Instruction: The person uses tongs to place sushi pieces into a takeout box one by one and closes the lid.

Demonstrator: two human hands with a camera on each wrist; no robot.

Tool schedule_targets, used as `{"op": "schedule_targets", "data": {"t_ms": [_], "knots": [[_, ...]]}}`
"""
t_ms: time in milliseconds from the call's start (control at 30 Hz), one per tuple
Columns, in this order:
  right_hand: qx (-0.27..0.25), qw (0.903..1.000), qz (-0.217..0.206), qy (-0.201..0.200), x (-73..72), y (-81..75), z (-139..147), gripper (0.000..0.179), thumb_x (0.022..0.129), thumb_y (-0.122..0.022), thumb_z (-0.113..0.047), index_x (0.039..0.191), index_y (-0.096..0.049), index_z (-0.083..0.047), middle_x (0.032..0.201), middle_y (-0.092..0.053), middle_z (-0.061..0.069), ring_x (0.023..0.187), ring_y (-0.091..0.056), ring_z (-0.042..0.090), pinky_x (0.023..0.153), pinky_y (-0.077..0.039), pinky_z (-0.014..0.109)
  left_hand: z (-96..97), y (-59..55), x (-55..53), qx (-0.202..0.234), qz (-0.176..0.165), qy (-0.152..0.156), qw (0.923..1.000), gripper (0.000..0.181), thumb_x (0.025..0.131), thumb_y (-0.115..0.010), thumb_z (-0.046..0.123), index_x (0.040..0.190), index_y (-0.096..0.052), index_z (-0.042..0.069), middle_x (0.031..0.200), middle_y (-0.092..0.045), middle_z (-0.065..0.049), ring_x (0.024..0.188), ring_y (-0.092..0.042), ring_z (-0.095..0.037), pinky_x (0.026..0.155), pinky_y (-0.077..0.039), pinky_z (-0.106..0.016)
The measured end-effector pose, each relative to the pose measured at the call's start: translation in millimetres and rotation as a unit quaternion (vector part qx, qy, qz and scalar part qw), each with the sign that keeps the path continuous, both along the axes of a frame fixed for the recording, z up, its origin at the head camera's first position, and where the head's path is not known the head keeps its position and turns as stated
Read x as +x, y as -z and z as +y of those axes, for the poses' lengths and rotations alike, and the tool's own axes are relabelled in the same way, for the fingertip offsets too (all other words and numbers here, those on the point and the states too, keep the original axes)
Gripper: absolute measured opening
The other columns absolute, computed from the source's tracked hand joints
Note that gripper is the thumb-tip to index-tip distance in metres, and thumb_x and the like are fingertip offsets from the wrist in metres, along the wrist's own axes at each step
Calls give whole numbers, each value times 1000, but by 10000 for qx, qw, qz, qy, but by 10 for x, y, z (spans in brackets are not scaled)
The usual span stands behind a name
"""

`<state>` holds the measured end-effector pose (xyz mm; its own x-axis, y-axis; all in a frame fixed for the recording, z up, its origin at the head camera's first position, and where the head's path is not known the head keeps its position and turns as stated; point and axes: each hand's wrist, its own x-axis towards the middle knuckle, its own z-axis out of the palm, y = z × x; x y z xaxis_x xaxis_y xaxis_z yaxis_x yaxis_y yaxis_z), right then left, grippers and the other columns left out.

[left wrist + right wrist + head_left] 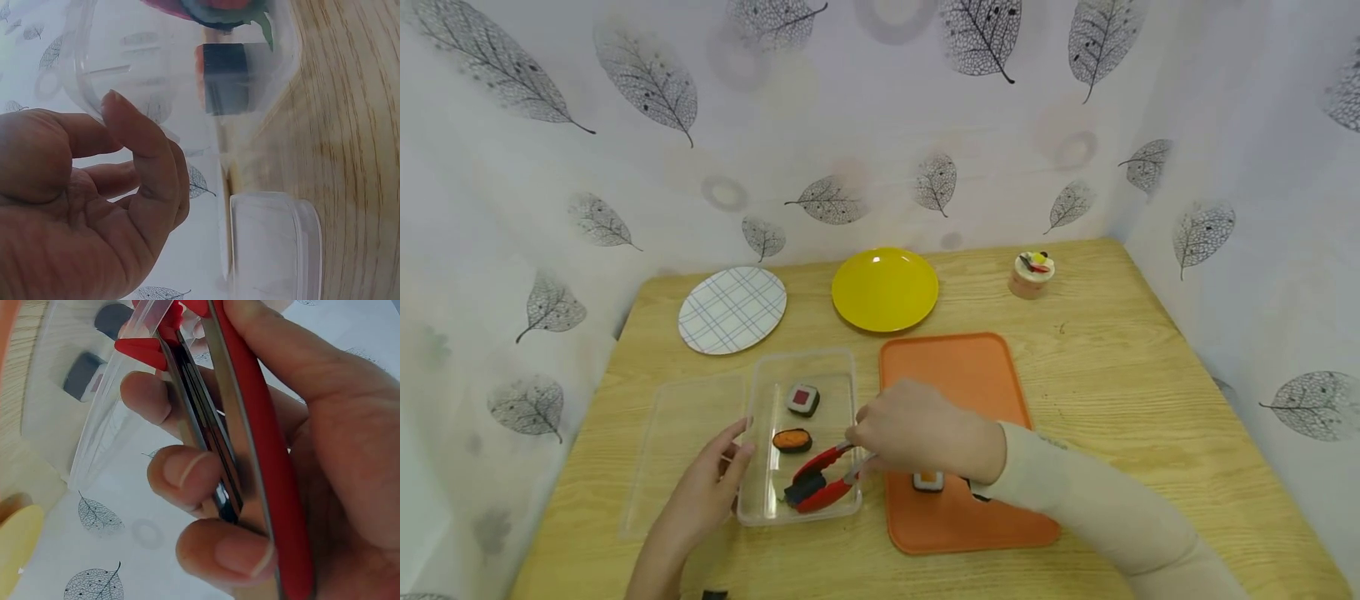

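Note:
My right hand [917, 429] grips red-tipped metal tongs [829, 497], their handle seen close up in the right wrist view. Between the tong tips, low over the front of a clear plastic box [855, 375], is a dark-wrapped toy sushi piece [806, 488] with a bit of green. Inside the box behind it lie an orange-topped sushi piece [792, 440] and a sushi roll with a dark red centre [803, 400]. At the box's left wall is my left hand [707, 479], fingers loosely bent, one fingertip right at the clear side in the left wrist view.
Under my right forearm lies an orange tray [955, 358] with a sushi roll [928, 482] on it. A clear lid [681, 433] lies left of the box. Along the back stand a checked plate [732, 310], a yellow plate [885, 290] and a toy cupcake [1030, 275].

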<state>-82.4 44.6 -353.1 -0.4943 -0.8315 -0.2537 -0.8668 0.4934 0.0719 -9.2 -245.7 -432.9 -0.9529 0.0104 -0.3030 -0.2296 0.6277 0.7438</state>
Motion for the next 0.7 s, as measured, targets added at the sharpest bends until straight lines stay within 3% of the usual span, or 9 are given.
{"op": "schedule_targets", "data": {"t_ms": [133, 367, 533, 700], "knots": [[-255, 9994, -207, -129, -37, 26, 47, 44, 92, -71, -64, 120, -77, -30, 98, -75, -13, 65, -60, 3, 53, -48, 20, 2, -7, 11, -19, 24, 1, 10000, 52, 114, -49, 25, 161, -38, 6, 108, -61, -16, 70, -53, -12, 54, -51, -27], [-1300, 9891, -598, -346, -135, 115, 270, 53, 96, -70, -58, 136, -70, -23, 119, -77, -6, 90, -73, 7, 72, -60, 24, -9, -18, 10, 32, -18, -25, 10000, 51, 114, -48, 24, 161, -38, 7, 108, -60, -16, 68, -53, -13, 53, -52, -27], [-2365, 9679, -821, -228, -222, 165, 519, 58, 96, -72, -55, 141, -68, -19, 130, -75, -3, 102, -75, 10, 85, -63, 30, -7, -27, 5, 92, -30, -21, 10000, 51, 114, -48, 23, 161, -38, 7, 108, -60, -17, 67, -53, -13, 53, -53, -28], [-3209, 9436, -802, 158, -290, 263, 876, 58, 95, -74, -53, 141, -68, -18, 133, -73, -2, 109, -73, 9, 89, -63, 31, 8, -26, 7, 131, -137, -110, 9998, 51, 114, -48, 23, 162, -38, 10, 110, -59, -18, 68, -55, -14, 54, -54, -28]]}}
